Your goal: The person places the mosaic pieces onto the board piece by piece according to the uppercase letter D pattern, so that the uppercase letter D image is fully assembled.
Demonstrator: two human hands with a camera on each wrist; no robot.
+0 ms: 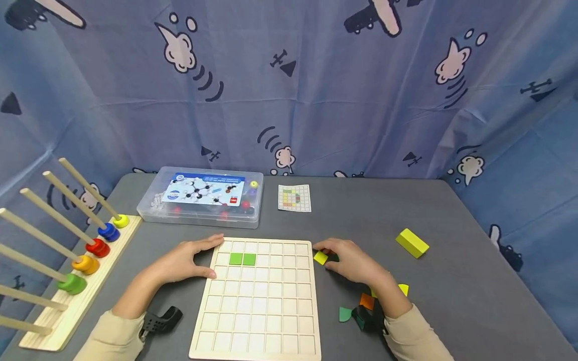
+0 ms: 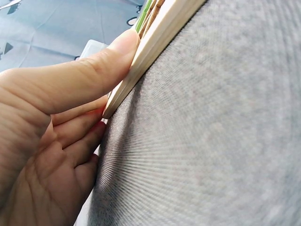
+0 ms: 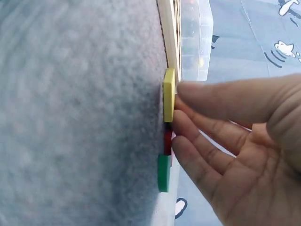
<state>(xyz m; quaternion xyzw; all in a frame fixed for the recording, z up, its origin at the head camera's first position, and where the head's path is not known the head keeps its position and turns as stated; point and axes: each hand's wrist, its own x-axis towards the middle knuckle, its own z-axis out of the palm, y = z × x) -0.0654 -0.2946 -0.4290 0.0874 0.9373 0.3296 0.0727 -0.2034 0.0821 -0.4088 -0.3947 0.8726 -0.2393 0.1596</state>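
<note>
Probably the likeliest mishap is at the right hand: the yellow square tile appears to lie flat on the table, thin enough that a careless pinch could skid it against the wooden grid board. Thumb and fingers stand around the tile, but whether that grip is closed on it I cannot tell. The tile sits just right of the board's edge, near its upper corner, turned askew to the cells, so without a twist it might perch on the ridges instead of seating. A red piece and a green piece line up beyond it in the right wrist view, and straying fingers could knock them. The left hand rests at the board's upper-left edge, its fingers extended rather than wrapped round it; should that pressure slacken, a bump might shift the board and unsettle the two green square tiles in their neighbouring cells. As for looks, the yellow tile is bright and plain, with straight sides, crisp corners and a slim edge showing its thickness.
</note>
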